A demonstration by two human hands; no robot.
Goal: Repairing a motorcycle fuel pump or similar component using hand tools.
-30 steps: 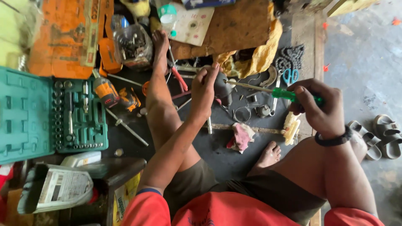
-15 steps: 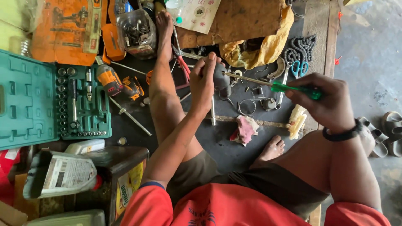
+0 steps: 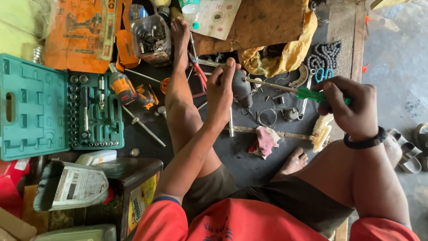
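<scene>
Left hand moved onto dark part; right hand grips green screwdriver.

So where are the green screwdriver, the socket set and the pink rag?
Screwdriver (image 3: pixel 312 94): head view, on the green handle beside the right hand.
Socket set (image 3: pixel 33 107): head view, on the teal case's open lid.
Rag (image 3: pixel 266 140): head view, on the middle of the crumpled pink cloth.
</scene>
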